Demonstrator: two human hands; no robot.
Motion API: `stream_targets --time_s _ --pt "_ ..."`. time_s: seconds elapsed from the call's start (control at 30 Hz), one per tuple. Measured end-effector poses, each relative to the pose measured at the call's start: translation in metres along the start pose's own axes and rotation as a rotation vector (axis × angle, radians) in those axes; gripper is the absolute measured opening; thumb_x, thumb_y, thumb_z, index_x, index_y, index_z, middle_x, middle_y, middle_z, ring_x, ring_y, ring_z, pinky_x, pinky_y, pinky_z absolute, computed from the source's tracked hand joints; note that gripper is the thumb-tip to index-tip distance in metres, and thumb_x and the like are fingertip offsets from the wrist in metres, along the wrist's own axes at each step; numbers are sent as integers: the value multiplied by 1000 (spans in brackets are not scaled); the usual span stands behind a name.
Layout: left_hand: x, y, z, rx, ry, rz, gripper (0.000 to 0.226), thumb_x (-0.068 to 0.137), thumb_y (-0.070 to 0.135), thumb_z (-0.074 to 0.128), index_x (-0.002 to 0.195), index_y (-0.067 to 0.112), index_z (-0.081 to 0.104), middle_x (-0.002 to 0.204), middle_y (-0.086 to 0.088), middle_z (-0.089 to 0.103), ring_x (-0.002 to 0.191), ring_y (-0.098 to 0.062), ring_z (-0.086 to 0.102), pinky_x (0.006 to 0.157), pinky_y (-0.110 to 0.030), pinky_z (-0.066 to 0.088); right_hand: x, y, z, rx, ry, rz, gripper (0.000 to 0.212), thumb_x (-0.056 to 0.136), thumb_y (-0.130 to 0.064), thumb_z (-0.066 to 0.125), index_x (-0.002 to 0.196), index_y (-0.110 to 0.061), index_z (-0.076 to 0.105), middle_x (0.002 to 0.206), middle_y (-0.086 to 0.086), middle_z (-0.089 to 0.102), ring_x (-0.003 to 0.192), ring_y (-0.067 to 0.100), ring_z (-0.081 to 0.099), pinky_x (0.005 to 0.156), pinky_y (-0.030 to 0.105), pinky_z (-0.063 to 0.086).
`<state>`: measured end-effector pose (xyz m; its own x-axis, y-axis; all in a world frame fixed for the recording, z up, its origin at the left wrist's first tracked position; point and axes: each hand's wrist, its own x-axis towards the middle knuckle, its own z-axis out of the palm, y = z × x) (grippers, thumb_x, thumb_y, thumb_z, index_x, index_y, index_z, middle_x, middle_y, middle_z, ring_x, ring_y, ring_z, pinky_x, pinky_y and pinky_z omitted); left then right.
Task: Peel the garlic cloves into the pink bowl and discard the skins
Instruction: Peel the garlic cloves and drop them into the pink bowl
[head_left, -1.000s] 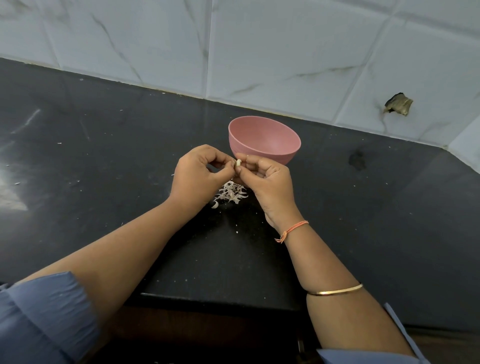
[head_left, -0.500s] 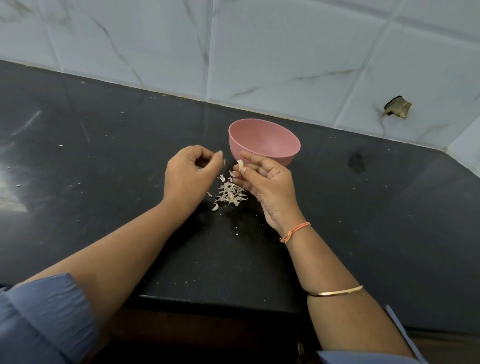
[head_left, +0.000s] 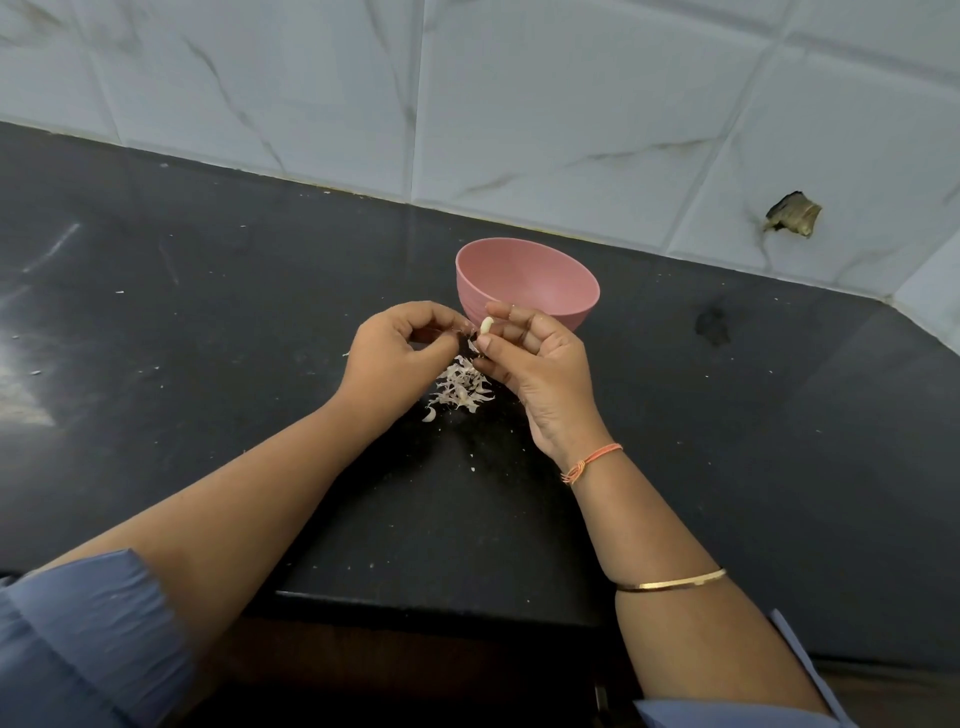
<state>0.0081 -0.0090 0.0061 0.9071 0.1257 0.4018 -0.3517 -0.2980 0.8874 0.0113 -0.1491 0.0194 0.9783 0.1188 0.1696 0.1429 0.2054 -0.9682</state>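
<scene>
A pink bowl (head_left: 540, 270) stands on the black counter near the tiled wall; its visible inside looks bare. My right hand (head_left: 540, 364) pinches a small pale garlic clove (head_left: 486, 326) between thumb and forefinger, just in front of the bowl's near wall. My left hand (head_left: 395, 348) is beside it, its fingertips pinched close to the clove, maybe on a bit of skin. Below both hands a pile of papery garlic skins (head_left: 462, 387) lies on the counter.
The black counter (head_left: 208, 338) spreads wide to the left and right, with small skin flecks scattered on it. A dark stain (head_left: 712, 325) marks it right of the bowl. The tiled wall has a broken hole (head_left: 792, 213). The counter's front edge (head_left: 426, 605) is near me.
My hands parted half a second ago, and some skin bits fell towards the pile. Now they have come back together at the clove, which my right hand holds a little higher.
</scene>
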Motion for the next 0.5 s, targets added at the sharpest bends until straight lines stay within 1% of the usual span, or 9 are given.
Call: stream_targets --time_s 0.1,0.13,0.17,0.23,0.3,0.4,0.5 --pt "-1 1 -1 -16 -2 -31 24 83 5 60 81 27 70 83 5 70 71 -8 65 69 -28 58 0 0 -1 -27 12 -19 25 80 10 63 94 -11 63 80 4 64 73 8 65 70 25 57" --pt "-1 2 -1 -19 -4 -34 23 83 6 61 81 28 70 83 4 70 71 -10 65 68 -30 58 0 0 -1 -37 14 -29 24 80 9 64 93 -11 64 80 5 65 73 9 65 70 25 57" --pt "-1 2 -1 -26 -6 -35 23 83 7 62 80 28 70 83 4 70 71 -9 65 68 -28 58 0 0 -1 -48 17 -38 25 79 9 64 91 -12 64 80 5 65 73 9 65 69 25 57" --pt "-2 3 -1 -39 -8 -30 19 83 9 64 80 28 70 82 6 70 69 -1 64 68 -21 55 0 0 -1 -68 19 -59 26 79 9 65 91 -14 65 79 4 65 72 9 65 68 23 57" --pt "-2 4 -1 -46 -13 -25 14 82 11 67 81 25 70 81 6 70 69 1 63 68 -16 52 0 0 -1 -93 16 -79 28 80 8 64 94 -16 65 80 5 66 74 11 66 68 23 57" --pt "-2 4 -1 -57 -24 -32 9 81 13 70 82 21 71 81 4 71 71 -2 65 69 -16 52 0 2 -1 -139 -2 -98 27 80 4 67 97 -17 65 83 7 66 79 14 67 70 26 57" --pt "-1 4 -1 -97 -30 -55 9 80 13 70 81 22 71 81 3 71 71 -4 66 70 -19 55 1 4 0 -205 -17 -119 23 80 1 68 97 -15 66 86 11 67 80 16 67 70 28 57"
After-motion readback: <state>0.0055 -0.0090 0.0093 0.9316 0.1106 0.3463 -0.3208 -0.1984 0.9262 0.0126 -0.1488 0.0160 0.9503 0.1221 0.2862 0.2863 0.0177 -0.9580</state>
